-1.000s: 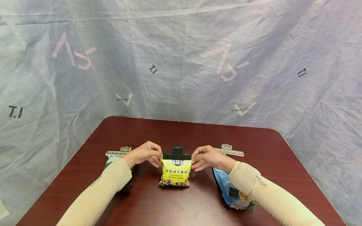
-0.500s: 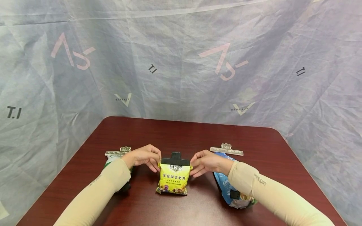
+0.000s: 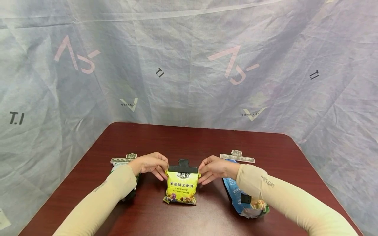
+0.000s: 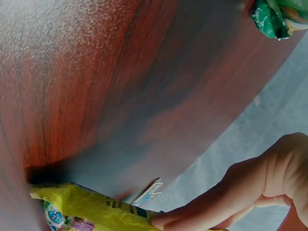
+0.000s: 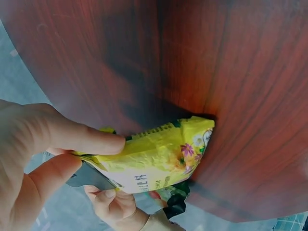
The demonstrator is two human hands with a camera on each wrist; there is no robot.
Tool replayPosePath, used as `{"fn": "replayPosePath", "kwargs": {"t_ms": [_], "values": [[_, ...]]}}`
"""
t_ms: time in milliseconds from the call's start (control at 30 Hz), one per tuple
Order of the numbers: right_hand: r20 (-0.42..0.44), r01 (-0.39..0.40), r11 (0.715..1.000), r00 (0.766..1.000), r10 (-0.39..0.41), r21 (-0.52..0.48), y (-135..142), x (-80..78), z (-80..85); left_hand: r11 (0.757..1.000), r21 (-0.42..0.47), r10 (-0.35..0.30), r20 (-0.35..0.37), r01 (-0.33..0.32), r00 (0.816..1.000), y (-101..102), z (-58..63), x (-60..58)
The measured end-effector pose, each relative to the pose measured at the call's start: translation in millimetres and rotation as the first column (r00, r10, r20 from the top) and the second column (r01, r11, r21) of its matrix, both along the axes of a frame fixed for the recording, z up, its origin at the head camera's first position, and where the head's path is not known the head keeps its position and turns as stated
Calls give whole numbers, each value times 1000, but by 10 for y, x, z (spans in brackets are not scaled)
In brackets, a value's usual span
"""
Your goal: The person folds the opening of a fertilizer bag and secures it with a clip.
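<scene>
Together, left grip (image 3: 153, 164) and right grip (image 3: 215, 168) pinch a yellow packet (image 3: 182, 187) lettered 花园宝.

On my feed the middle bag (image 3: 182, 186) is bright yellow, with black Chinese lettering and a purple, orange and white flower print along its near edge. The clip (image 3: 183, 168) across its top is plain black. The right bag (image 3: 235, 193) is light blue with white print, turning tan and green at its near end, with a black patch (image 3: 245, 198). The left bag (image 3: 118, 165) shows white and green. Both the left ruler clip (image 3: 124, 159) and right ruler clip (image 3: 238, 158) are cream with dark tick marks. My worktop (image 3: 153, 219) is dark reddish brown, streaked with grain. The far curtain (image 3: 189, 75) is grey-blue (lilac towards the right), printed with pink strokes and black letters.
</scene>
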State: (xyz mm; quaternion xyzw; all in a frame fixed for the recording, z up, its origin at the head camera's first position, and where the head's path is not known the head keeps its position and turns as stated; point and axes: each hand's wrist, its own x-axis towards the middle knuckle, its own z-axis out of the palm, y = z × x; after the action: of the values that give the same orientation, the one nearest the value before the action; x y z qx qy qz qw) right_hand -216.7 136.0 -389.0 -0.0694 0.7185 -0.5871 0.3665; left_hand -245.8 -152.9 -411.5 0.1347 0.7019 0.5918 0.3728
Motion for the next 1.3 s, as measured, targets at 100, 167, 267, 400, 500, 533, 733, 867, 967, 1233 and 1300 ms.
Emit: {"fn": "replayPosePath", "kwargs": {"t_ms": [100,167,267,400,500,533,733,867,967,1233,1300], "values": [[0,-3,1000,1000,3,20,-11,-22,6,1000,-19,8,6,-7,1000,6,3,-7],[6,4,1000,1000,-4,31,-19,-40,2,999,-36,11,8,-11,1000,11,13,-11],[1,13,998,1000,-13,55,-35,-68,-8,997,-69,19,5,-18,1000,21,27,-25],[-8,35,995,999,-35,91,-55,-107,-31,993,-113,24,7,-23,1000,39,53,-44],[-14,45,992,999,-43,117,-65,-140,-56,989,-143,24,1,-23,1000,49,54,-59],[-16,48,991,999,-46,123,-68,-151,-65,988,-155,24,-1,-24,1000,52,52,-66],[-25,45,985,999,-41,165,-82,-239,-116,970,-242,23,-13,-25,1000,61,42,-118],[-34,36,980,999,-29,193,-91,-301,-149,956,-292,30,-16,-33,999,72,33,-159],[-48,32,977,999,-22,210,-94,-338,-172,946,-320,41,-18,-45,999,84,27,-188],[-65,8,965,998,10,264,-86,-425,-246,922,-382,46,-40,-57,998,136,24,-221],[-65,2,961,998,17,275,-92,-442,-257,914,-400,48,-41,-60,998,148,25,-231]]}}
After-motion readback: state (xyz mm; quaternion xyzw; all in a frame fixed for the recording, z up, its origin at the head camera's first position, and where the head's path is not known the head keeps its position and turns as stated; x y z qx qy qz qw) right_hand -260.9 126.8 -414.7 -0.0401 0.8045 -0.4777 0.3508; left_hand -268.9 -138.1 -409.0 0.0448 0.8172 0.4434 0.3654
